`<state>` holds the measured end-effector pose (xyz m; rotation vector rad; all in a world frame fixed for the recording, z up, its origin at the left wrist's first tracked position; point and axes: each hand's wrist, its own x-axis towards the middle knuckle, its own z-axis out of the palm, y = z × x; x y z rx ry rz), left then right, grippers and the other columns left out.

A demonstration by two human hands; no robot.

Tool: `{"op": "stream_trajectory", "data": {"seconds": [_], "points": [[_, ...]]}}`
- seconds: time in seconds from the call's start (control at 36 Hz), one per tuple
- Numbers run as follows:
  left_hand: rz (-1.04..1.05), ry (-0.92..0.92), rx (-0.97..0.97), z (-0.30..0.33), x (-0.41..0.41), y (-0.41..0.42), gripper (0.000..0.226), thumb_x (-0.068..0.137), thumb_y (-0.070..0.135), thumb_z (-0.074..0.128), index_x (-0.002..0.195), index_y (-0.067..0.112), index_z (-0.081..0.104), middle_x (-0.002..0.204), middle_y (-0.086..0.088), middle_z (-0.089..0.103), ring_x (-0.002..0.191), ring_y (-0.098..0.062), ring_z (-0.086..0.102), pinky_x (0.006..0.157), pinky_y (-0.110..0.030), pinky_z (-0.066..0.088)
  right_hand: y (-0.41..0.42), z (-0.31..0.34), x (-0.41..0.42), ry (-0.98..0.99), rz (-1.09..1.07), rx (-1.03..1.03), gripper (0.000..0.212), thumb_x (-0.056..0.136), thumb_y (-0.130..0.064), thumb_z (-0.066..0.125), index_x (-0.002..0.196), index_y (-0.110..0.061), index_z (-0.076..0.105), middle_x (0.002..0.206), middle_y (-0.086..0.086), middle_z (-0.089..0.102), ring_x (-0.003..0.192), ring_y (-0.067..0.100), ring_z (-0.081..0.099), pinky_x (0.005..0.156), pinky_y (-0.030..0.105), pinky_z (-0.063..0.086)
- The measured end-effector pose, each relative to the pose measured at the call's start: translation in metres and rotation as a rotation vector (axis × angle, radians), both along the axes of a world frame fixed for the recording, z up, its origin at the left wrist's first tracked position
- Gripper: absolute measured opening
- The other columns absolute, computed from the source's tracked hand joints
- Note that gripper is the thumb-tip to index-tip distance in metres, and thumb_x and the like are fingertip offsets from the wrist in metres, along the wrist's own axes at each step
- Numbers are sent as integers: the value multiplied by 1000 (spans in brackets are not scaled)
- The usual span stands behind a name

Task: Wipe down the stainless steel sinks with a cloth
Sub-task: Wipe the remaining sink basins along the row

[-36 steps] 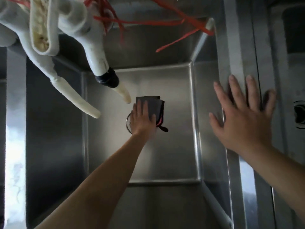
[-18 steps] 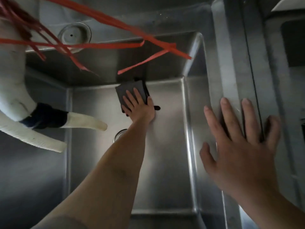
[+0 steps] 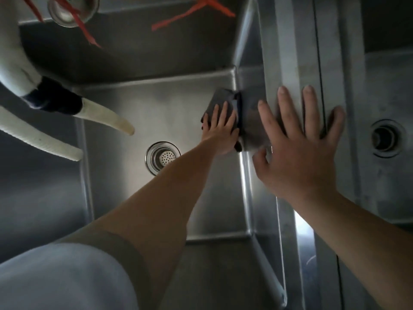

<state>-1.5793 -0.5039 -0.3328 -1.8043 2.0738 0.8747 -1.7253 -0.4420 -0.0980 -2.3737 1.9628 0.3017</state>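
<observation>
A dark folded cloth (image 3: 220,101) is pressed flat against the floor of the near sink (image 3: 138,113), at its far right corner where floor meets side wall. It is held down by the left hand (image 3: 220,128), whose fingers are laid out straight on top of it. The right hand (image 3: 299,148) is spread wide and empty, braced on the steel divider (image 3: 288,52) between the two basins. The basin floor appears to be the step in hand. Next, the cloth would probably need to be drawn along the right wall or back toward the drain strainer (image 3: 162,157), with pressure maintained. Two white hoses (image 3: 105,117) hang over the left side, well apart from the cloth.
</observation>
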Motion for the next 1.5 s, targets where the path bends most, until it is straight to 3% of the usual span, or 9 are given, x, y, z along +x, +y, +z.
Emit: {"op": "stream_trajectory", "data": {"seconds": [0.25, 0.33, 0.56, 0.81, 0.97, 1.14, 1.33, 1.42, 1.5], "points": [[-466, 11, 10, 11, 31, 154, 88, 87, 69, 38, 159, 28, 8, 168, -9, -2, 154, -33, -3, 119, -59, -5, 2, -2, 3, 9, -5, -21, 76, 85, -44, 39, 156, -27, 19, 167, 5, 9, 153, 35, 1, 113, 73, 8], [-482, 18, -27, 20, 35, 171, 79, 86, 57, 44, 157, 28, 25, 167, -7, 12, 153, -33, 13, 121, -58, 9, 3, -2, 3, 26, -2, -42, 76, 84, -43, 41, 156, -27, 20, 167, 4, 10, 153, 35, 2, 113, 72, 9], [-430, -7, 103, 28, 18, 169, 78, 96, 42, 56, 158, 35, 10, 168, 7, -2, 154, -23, -9, 121, -55, -8, -1, -6, 3, 47, -2, -53, 77, 84, -45, 36, 157, -30, 17, 167, 3, 9, 153, 34, 1, 113, 72, 10], [-821, -55, 137, 52, 33, 207, 53, 105, 19, 36, 156, 29, 23, 166, 5, 16, 154, -21, 7, 123, -53, 6, 2, 0, 3, 18, -12, -32, 76, 85, -45, 39, 156, -32, 18, 167, 1, 9, 153, 32, 1, 115, 70, 8], [-520, 289, 417, 75, 18, 221, 37, 100, 19, 48, 133, 26, 62, 142, -3, 57, 127, -24, 54, 100, -28, 40, 4, 1, 3, 17, -28, 0, 76, 85, -44, 38, 157, -34, 15, 167, -1, 7, 154, 30, -1, 116, 69, 6], [-337, 376, 708, 107, 14, 225, 35, 104, 13, 45, 135, 10, 61, 147, -8, 52, 128, -26, 52, 106, -29, 39, 15, 13, 0, -282, -130, 95, 74, 92, -47, 42, 157, -38, 8, 166, -2, 14, 154, 24, -1, 120, 59, 2], [-232, 463, 839, 179, 30, 212, 26, 99, 27, 59, 123, 28, 69, 113, -1, 71, 104, -29, 66, 96, -41, 51, 105, 49, -17, -724, -435, 55, 61, 97, -35, 49, 154, -27, 30, 157, -5, 38, 142, 22, 36, 116, 54, 28], [-231, 524, 794, 215, 44, 219, 25, 99, 29, 59, 118, 40, 71, 92, 20, 70, 92, -14, 66, 87, -27, 48, 162, 60, -31, -765, -539, 3, 53, 100, -22, 52, 150, -15, 40, 152, 2, 46, 130, 20, 49, 113, 50, 36], [-145, 597, 776, 249, 56, 231, 32, 100, 23, 56, 106, 53, 68, 90, 9, 73, 79, -7, 63, 76, -18, 47, 210, 65, -47, -761, -613, -16, 48, 101, -15, 53, 148, -10, 44, 151, 3, 46, 140, 17, 42, 116, 45, 35]]}}
